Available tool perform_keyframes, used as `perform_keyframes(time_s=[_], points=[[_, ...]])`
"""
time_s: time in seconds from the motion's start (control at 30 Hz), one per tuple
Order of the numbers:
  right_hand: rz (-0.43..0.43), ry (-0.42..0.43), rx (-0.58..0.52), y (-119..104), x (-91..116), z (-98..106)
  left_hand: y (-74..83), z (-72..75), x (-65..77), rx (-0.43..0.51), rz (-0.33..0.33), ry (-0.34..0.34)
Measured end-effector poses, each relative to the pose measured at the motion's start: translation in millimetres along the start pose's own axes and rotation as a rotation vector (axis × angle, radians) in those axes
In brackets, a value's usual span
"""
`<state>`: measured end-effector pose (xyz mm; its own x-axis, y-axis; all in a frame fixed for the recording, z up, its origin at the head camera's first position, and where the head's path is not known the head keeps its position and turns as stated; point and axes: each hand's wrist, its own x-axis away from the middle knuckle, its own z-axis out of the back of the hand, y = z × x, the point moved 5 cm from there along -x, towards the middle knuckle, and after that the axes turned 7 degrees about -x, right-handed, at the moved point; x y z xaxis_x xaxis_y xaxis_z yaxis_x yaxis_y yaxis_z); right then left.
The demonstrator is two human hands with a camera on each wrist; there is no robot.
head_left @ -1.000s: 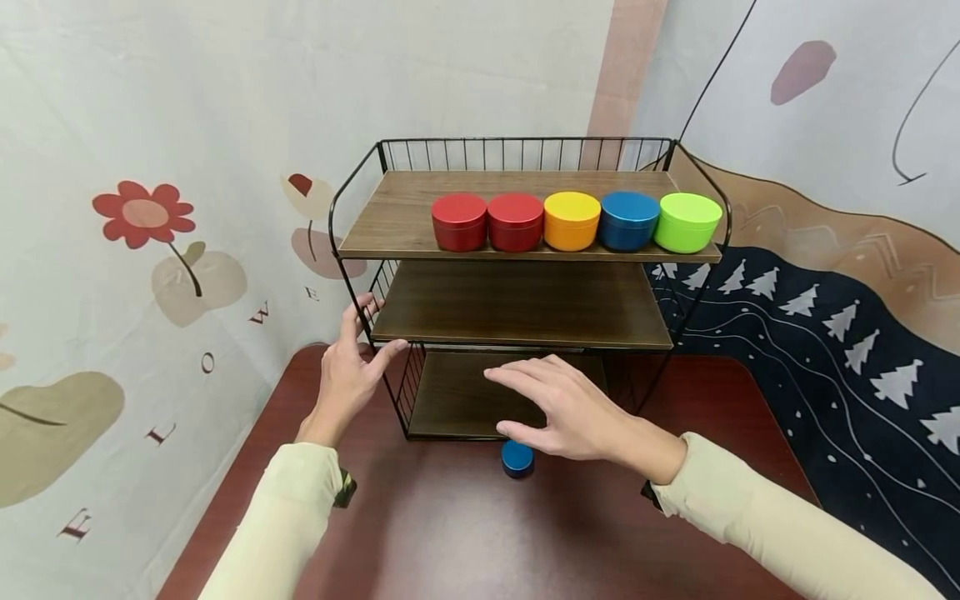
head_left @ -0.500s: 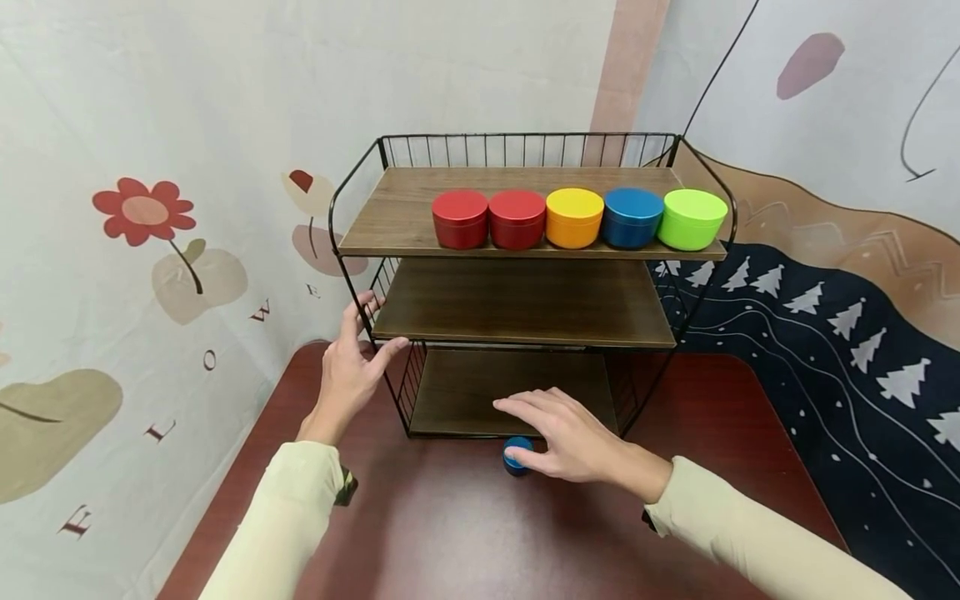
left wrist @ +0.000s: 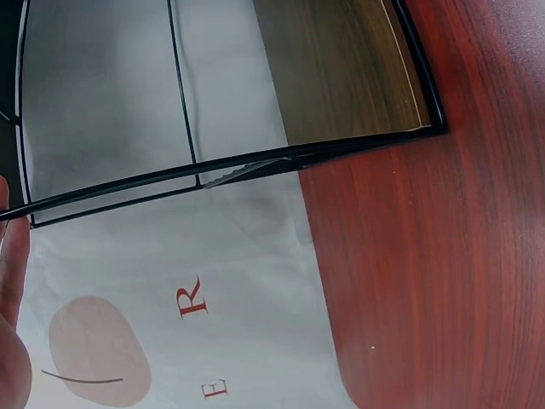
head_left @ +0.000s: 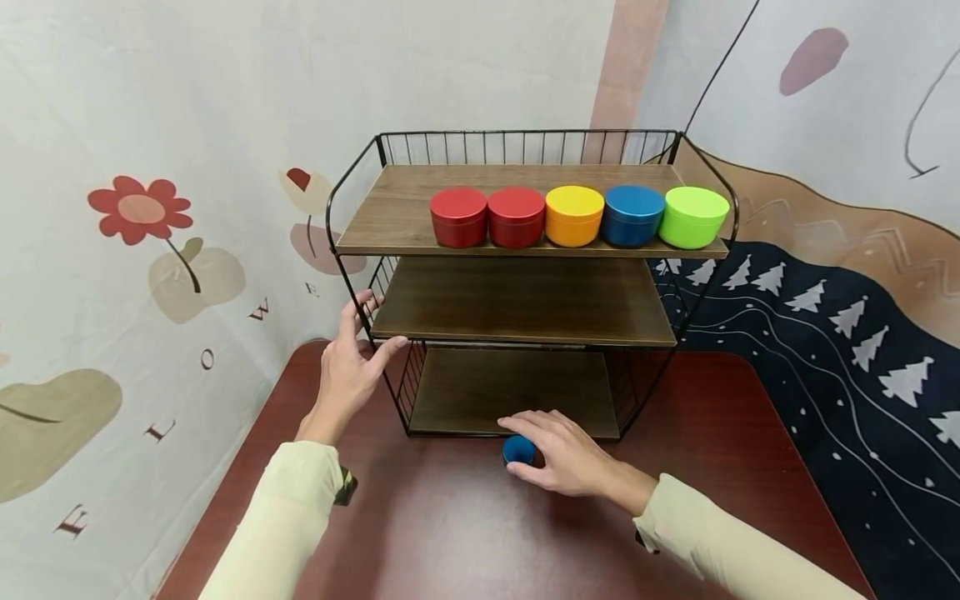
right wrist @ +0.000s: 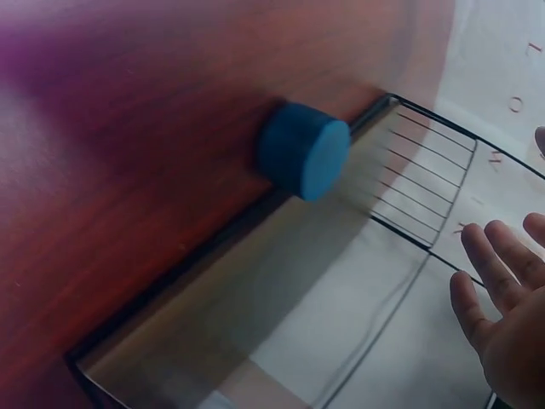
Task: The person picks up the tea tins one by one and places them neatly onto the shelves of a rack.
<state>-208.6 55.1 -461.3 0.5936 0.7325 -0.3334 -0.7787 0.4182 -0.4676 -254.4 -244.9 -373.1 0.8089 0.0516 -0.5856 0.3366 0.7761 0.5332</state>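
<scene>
My left hand (head_left: 347,375) grips the left side of a black wire shelf rack (head_left: 525,342), thumb at the front and fingers behind the side frame. The left wrist view shows a bit of those fingers (left wrist: 12,264) at the black rod. A small round blue tin (head_left: 517,451) stands on the table just before the bottom shelf. Over and beside it is my right hand (head_left: 566,457), thumb and fingers spread apart. In the right wrist view the blue tin (right wrist: 304,152) is apart from the extended fingers (right wrist: 498,264).
On the top shelf a row of larger round tins stands along the front edge: two red tins (head_left: 487,218), a yellow tin (head_left: 573,217), a blue tin (head_left: 632,217) and a lime-green tin (head_left: 693,218). A reddish-brown table (head_left: 450,533) carries the rack. Printed cloth (head_left: 225,125) hangs behind.
My right hand has come down and forward from above to the small blue tin, which has not moved. The left hand keeps its place on the rack.
</scene>
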Motion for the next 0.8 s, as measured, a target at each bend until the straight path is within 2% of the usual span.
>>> perform_keyframes(time_s=[0.17, 0.5, 0.8], points=[[-0.025, -0.001, 0.000, 8.7, 2.8, -11.4, 0.1, 0.5, 0.2, 0.001, 0.010, -0.003], [-0.025, -0.012, 0.083, 30.0, 10.7, -35.4, -2.0, -0.3, 0.0, 0.017, 0.009, -0.002], [-0.051, -0.011, 0.084, 41.7, 15.2, -49.0, -1.1, -0.5, 0.2, 0.037, 0.021, -0.015]])
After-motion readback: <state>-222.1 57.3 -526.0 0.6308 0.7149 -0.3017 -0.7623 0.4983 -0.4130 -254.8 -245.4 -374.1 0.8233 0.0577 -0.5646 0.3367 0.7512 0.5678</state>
